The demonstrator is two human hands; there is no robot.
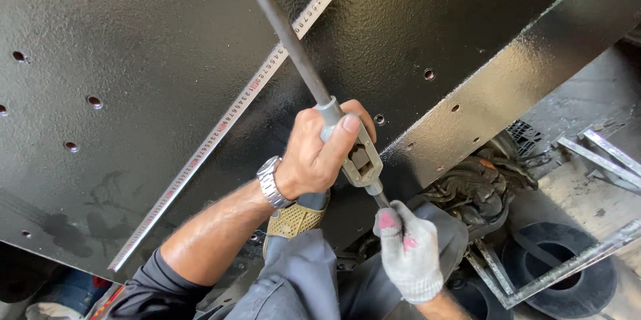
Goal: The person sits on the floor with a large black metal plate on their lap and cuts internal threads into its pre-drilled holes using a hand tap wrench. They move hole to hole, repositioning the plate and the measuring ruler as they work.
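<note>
Black steel plate (133,40), drilled holes, tape measure (220,126) across. Left fingers (347,123) wrapped round tap wrench (357,160) body; gloved right fingers (394,220) clenched on lower handle. Wrench at hole near plate edge; how deep tap sits, hidden. Other holes untouched.

Both hands (360,200) grip tap wrench (347,150) on black steel plate (133,40).

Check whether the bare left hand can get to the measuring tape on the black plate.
Probably yes: the left hand grips the tap wrench close beside the measuring tape, with only bare black plate between them.
</note>
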